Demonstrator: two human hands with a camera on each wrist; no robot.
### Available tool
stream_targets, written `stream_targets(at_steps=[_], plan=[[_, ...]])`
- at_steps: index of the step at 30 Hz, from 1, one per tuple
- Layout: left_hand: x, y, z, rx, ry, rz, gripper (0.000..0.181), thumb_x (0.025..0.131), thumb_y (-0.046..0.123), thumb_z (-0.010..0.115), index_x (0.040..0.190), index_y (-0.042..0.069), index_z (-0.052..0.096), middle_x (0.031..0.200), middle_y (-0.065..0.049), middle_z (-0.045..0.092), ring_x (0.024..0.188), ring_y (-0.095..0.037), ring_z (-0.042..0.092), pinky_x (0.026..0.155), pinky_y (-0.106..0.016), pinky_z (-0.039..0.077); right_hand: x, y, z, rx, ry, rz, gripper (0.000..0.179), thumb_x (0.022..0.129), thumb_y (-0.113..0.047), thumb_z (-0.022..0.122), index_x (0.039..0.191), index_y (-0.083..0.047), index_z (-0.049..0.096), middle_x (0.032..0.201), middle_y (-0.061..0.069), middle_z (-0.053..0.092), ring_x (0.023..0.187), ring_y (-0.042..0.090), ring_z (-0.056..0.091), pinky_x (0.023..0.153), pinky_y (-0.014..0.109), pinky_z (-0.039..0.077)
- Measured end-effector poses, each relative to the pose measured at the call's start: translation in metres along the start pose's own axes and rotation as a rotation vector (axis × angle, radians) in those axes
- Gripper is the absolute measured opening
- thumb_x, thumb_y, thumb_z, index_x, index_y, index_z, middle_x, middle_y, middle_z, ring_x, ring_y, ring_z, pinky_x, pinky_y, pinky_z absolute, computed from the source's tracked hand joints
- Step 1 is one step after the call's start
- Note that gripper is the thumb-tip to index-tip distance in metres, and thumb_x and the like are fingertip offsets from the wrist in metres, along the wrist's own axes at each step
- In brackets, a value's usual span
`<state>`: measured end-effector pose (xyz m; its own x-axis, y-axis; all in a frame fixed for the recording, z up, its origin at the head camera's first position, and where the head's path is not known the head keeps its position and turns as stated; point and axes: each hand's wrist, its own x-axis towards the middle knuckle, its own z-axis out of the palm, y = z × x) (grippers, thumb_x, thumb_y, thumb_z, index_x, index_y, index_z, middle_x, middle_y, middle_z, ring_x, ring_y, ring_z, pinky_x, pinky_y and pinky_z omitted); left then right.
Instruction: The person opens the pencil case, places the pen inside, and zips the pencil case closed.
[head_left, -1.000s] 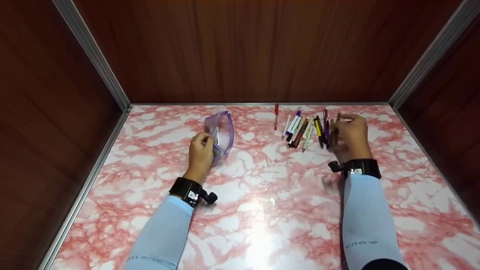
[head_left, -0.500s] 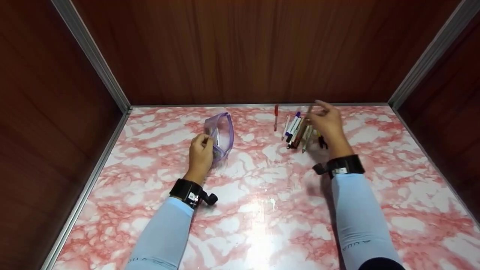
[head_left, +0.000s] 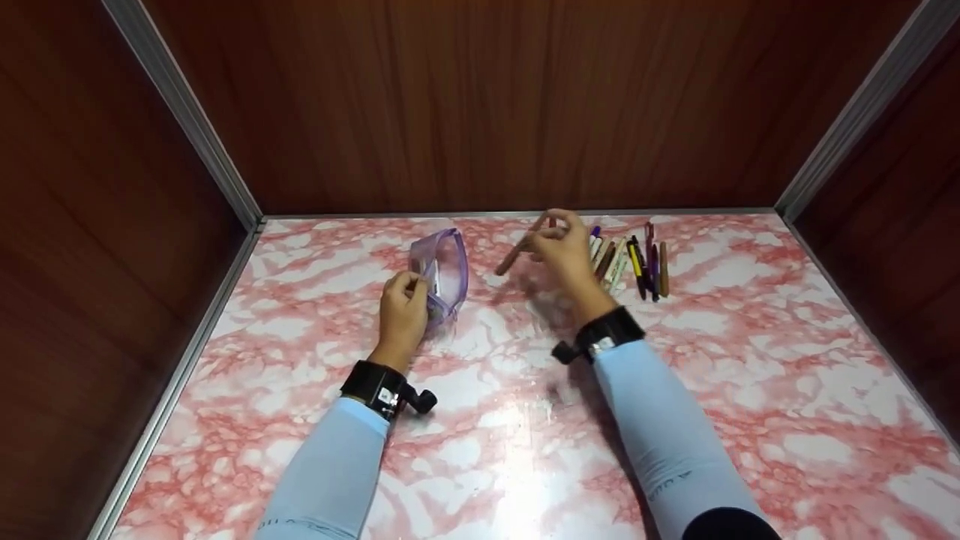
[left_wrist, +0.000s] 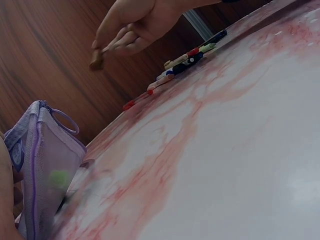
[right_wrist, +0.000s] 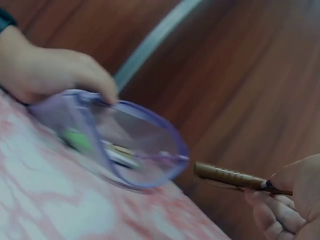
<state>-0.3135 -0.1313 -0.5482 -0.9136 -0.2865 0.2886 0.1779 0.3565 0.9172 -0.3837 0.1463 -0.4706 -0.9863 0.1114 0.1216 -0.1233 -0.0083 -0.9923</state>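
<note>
A purple mesh pencil pouch (head_left: 463, 262) lies on the table with its mouth spread towards the right. My left hand (head_left: 403, 307) pinches its near edge. Through the mesh in the right wrist view, a green thing (right_wrist: 77, 140) and a pale pen-like thing (right_wrist: 122, 158) show inside the pouch. In the air to the right of the pouch, my right hand (head_left: 564, 247) holds a brown pen (head_left: 513, 257) between thumb and fingers. One end of that pen (right_wrist: 225, 175) points at the pouch's mouth, apart from it.
Several pens and markers lie in a loose row at the right, among them a yellow-and-black pen (head_left: 637, 266) and a brown pen (head_left: 664, 270). My right hand partly covers the row and a red pen (head_left: 553, 223). Wooden panels (head_left: 480, 105) enclose the marbled table.
My right hand has lifted the brown pen from the right end of the row and carried it left, towards the pouch. My left hand and the pouch stay in place.
</note>
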Motion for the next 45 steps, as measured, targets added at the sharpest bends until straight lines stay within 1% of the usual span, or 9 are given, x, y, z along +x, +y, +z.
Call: stream_targets(at_steps=[4, 11, 17, 23, 29, 34, 36, 41, 45], plan=[[0.000, 0.000, 0.000, -0.005, 0.015, 0.006, 0.018, 0.107, 0.017, 0.066, 0.107, 0.003, 0.077, 0.108, -0.014, 0.067, 0.099, -0.025, 0.063, 0.089, -0.035, 0.053, -0.004, 0.006, 0.027, -0.004, -0.053, -0.007, 0.051, 0.096, 0.007, 0.076, 0.143, 0.002, 0.056, 0.084, 0.001, 0.075, 0.068, 0.014, 0.080, 0.077, 0.044, 0.072], [0.000, -0.001, 0.000, -0.004, 0.023, 0.017, 0.017, 0.107, 0.016, 0.066, 0.106, 0.002, 0.077, 0.105, -0.013, 0.067, 0.096, -0.024, 0.062, 0.087, -0.034, 0.053, -0.016, 0.019, 0.058, -0.108, -0.075, -0.023, 0.048, 0.096, 0.003, 0.080, 0.139, 0.000, 0.058, 0.085, 0.004, 0.075, 0.085, 0.045, 0.084, 0.079, 0.054, 0.071], [0.001, 0.003, 0.002, -0.002, 0.022, 0.013, 0.017, 0.107, 0.016, 0.067, 0.106, 0.002, 0.076, 0.106, -0.014, 0.067, 0.095, -0.024, 0.063, 0.087, -0.034, 0.054, -0.026, 0.032, 0.074, -0.215, -0.135, -0.028, 0.043, 0.093, 0.003, 0.082, 0.129, -0.005, 0.061, 0.082, 0.001, 0.073, 0.065, 0.023, 0.073, 0.058, 0.028, 0.061], [0.001, 0.004, 0.001, -0.002, 0.011, -0.005, 0.017, 0.108, 0.017, 0.067, 0.107, 0.003, 0.076, 0.108, -0.014, 0.066, 0.094, -0.024, 0.063, 0.085, -0.035, 0.056, -0.028, 0.035, 0.085, -0.346, -0.280, -0.062, 0.050, 0.095, 0.000, 0.085, 0.142, 0.002, 0.067, 0.091, 0.012, 0.081, 0.064, 0.018, 0.071, 0.054, 0.022, 0.056], [0.001, 0.002, 0.002, 0.006, 0.011, 0.007, 0.018, 0.109, 0.018, 0.066, 0.106, 0.003, 0.076, 0.108, -0.014, 0.067, 0.096, -0.025, 0.063, 0.087, -0.036, 0.054, -0.025, 0.033, 0.086, -0.566, -0.445, -0.123, 0.053, 0.100, -0.010, 0.083, 0.149, 0.004, 0.069, 0.115, 0.020, 0.086, 0.096, 0.021, 0.082, 0.082, 0.024, 0.063], [-0.001, 0.003, 0.003, -0.002, 0.011, 0.023, 0.018, 0.108, 0.017, 0.066, 0.105, 0.002, 0.076, 0.107, -0.015, 0.067, 0.095, -0.026, 0.064, 0.086, -0.037, 0.054, -0.021, 0.035, 0.073, -0.606, -0.542, -0.170, 0.046, 0.104, -0.009, 0.077, 0.148, 0.004, 0.071, 0.130, 0.021, 0.083, 0.124, 0.034, 0.080, 0.110, 0.041, 0.064], [-0.001, 0.004, 0.003, 0.002, 0.013, 0.029, 0.018, 0.108, 0.017, 0.066, 0.104, 0.002, 0.075, 0.107, -0.015, 0.067, 0.095, -0.027, 0.065, 0.087, -0.037, 0.054, -0.019, 0.034, 0.066, -0.620, -0.550, -0.180, 0.042, 0.104, -0.008, 0.076, 0.145, 0.000, 0.075, 0.132, 0.020, 0.082, 0.125, 0.034, 0.079, 0.109, 0.040, 0.063], [-0.001, 0.004, 0.002, 0.016, 0.015, 0.026, 0.017, 0.107, 0.017, 0.066, 0.105, 0.002, 0.075, 0.107, -0.017, 0.067, 0.096, -0.029, 0.065, 0.088, -0.038, 0.055, -0.019, 0.028, 0.054, -0.639, -0.597, -0.142, 0.034, 0.104, -0.008, 0.074, 0.137, -0.008, 0.082, 0.131, 0.016, 0.084, 0.108, 0.025, 0.078, 0.085, 0.029, 0.060], [0.000, 0.002, 0.002, 0.021, 0.023, 0.018, 0.018, 0.107, 0.017, 0.066, 0.106, 0.003, 0.076, 0.109, -0.017, 0.068, 0.096, -0.029, 0.066, 0.088, -0.038, 0.055, -0.023, 0.024, 0.056, -0.669, -0.703, -0.152, 0.032, 0.107, -0.012, 0.072, 0.138, -0.010, 0.082, 0.136, 0.013, 0.082, 0.109, 0.023, 0.076, 0.090, 0.031, 0.060]])
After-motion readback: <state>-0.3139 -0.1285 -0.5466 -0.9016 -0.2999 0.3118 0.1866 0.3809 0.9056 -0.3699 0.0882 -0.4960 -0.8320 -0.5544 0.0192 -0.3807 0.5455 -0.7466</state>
